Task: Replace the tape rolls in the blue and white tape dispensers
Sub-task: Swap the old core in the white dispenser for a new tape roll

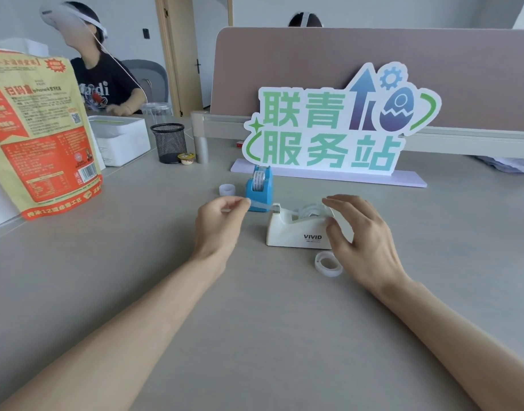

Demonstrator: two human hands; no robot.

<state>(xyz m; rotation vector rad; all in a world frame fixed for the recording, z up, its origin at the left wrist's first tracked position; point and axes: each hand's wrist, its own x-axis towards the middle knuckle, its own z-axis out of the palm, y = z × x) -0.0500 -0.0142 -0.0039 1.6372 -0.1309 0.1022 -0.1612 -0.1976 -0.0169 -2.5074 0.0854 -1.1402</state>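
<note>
The white tape dispenser (296, 231), marked VIVID, stands mid-table with a clear tape roll (311, 211) seated in it. My left hand (217, 222) pinches the free end of the tape strip (262, 206), stretched out leftward past the dispenser's cutter. My right hand (363, 232) hovers over the dispenser's right end, fingers spread, holding nothing. Behind stands the blue tape dispenser (259, 189) with a white printed roll in it. A loose clear tape roll (329, 264) lies in front of the white dispenser. A small empty core (227, 189) sits left of the blue one.
A large green-lettered sign (329, 129) on a lilac base stands behind the dispensers. At left are a snack bag (38, 134), a white box (121, 137), a black mesh pen cup (168, 142) and a small cup (186, 158). A person sits at the far left.
</note>
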